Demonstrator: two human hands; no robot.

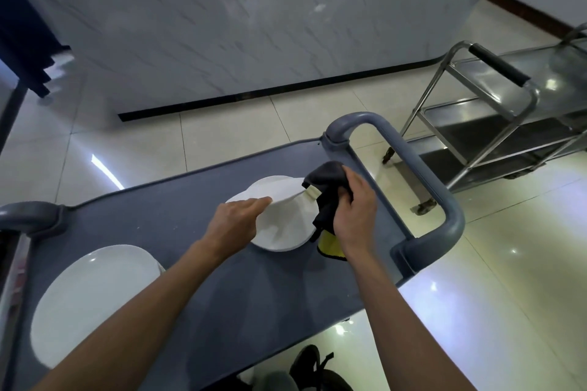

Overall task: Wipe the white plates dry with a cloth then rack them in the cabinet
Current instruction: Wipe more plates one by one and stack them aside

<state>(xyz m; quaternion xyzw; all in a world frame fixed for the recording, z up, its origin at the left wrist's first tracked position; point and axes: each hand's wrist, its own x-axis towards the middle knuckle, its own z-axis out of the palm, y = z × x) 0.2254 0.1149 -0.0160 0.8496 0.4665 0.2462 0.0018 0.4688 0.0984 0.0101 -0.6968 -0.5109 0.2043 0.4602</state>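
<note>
Small white plate [286, 225] tilted up over grey cart top, dark grey and yellow cloth [327, 197] at its right rim, large white plate [92, 298] flat near left.

a glossy cream tiled floor [222, 133] throws back bright patches of light. ahead runs a white marble-veined wall [254, 25] with a black base strip [270, 95]. to the right stands a steel trolley [495, 124] — black-gripped handle, bare shelves — near a grey cart [178, 209] with looped grey handles.
</note>
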